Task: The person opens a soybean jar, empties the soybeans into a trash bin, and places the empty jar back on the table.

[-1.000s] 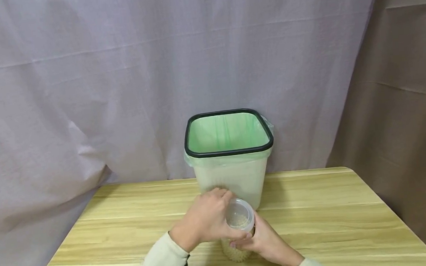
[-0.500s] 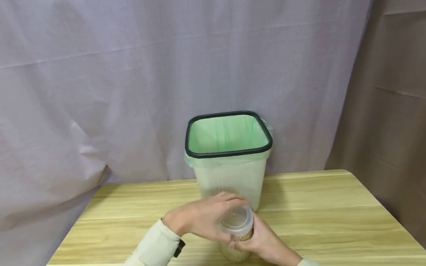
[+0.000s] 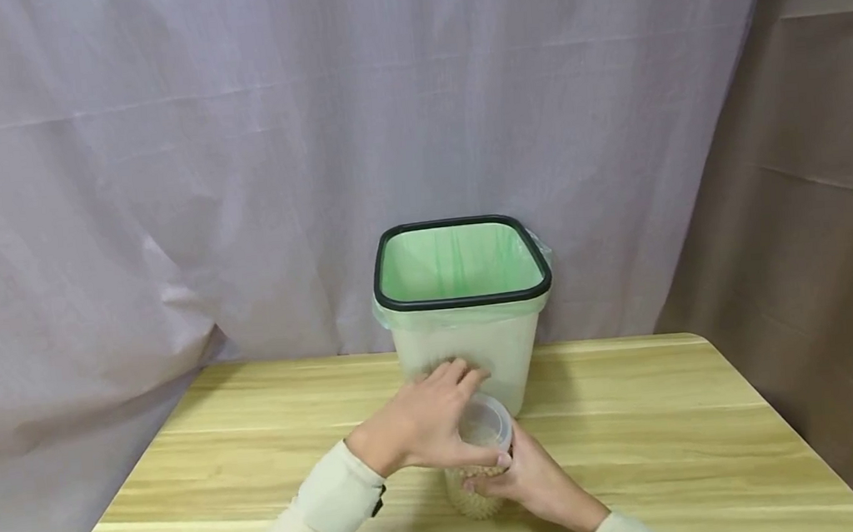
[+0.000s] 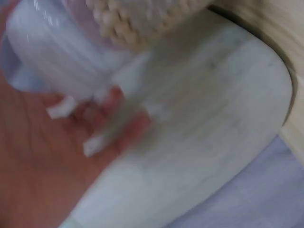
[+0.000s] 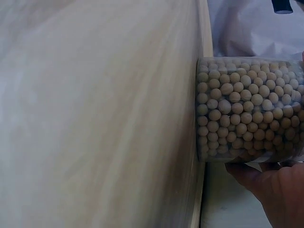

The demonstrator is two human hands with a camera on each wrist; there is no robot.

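Two hands meet at a clear jar (image 3: 477,483) of small round beans standing upright on the wooden table (image 3: 658,440). From the left side, the left hand (image 3: 427,424) comes over the jar's top, its fingers (image 3: 459,378) curled round the translucent lid (image 3: 487,424) with the thumb along the near edge. In the left wrist view the lid (image 4: 52,57) lies blurred against the palm, so the grip's exact form there cannot be told. Just beneath those fingers sits the jar body, beans packed against its wall (image 5: 249,109). To the right, the right hand (image 3: 529,479) wraps round the jar's lower part, fingertips (image 3: 477,486) pressed to its front. Beyond both sets of fingertips, just behind the jar, stands a pale bin (image 3: 471,354) with a black rim and green liner.
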